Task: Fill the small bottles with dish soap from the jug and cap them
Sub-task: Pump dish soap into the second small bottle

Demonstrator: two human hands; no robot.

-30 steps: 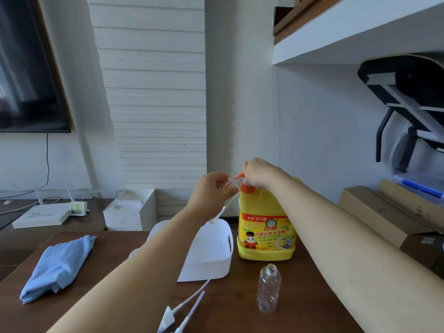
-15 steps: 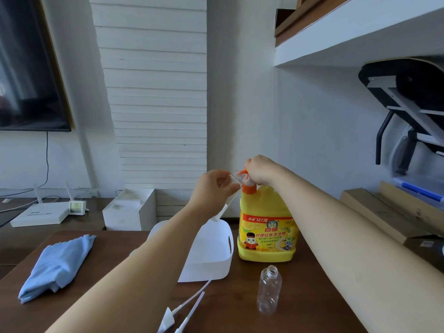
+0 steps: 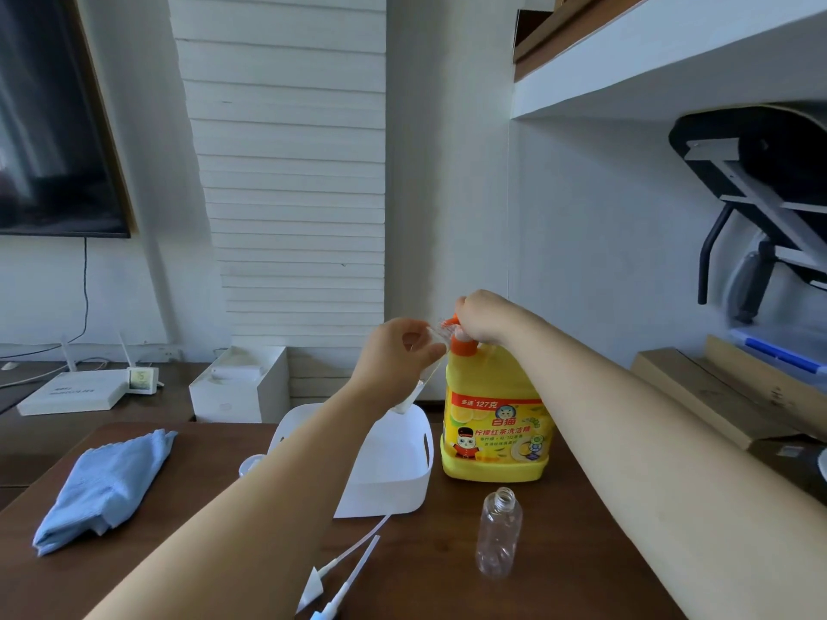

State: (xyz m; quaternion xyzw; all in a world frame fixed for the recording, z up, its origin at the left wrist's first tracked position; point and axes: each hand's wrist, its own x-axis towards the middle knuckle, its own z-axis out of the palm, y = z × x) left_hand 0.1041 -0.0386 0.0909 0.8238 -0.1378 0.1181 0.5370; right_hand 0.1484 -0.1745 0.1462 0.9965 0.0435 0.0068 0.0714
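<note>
**Soap could spill at the spout**

The yellow jug (image 3: 492, 422) of dish soap stands on the brown tabletop (image 3: 425, 588), just beside a white tray (image 3: 385, 494). The right hand (image 3: 485, 317) sits on top of the jug. Its grip is curled round the orange pump (image 3: 463, 349). The left hand (image 3: 398, 355) is right next to it. Its grip is closed on a little clear bottle (image 3: 436, 336), or so it looks, because that part is blurry. The bottle's mouth seems to be held up to the spout. A thin white tube (image 3: 409, 396) hangs down under the left hand.

An empty bottle (image 3: 499, 534) stands in front of the jug with no cap on. Two white caps (image 3: 313, 590) with long tubes lie near the front edge. A blue cloth (image 3: 107, 485) lies far to the left.

Here is what could go wrong. The bottle's mouth is small. If it is not right under the spout, soap will run down the jug and over the fingers. A hard push on the pump could make the soap squirt past the mouth. Soapy fingers are slippery, so the little bottle could slide out of the grip. The left hand hides how full the bottle is, so it could spill over. The right arm reaches over the empty bottle, and if it drops low it could knock that bottle down.
</note>
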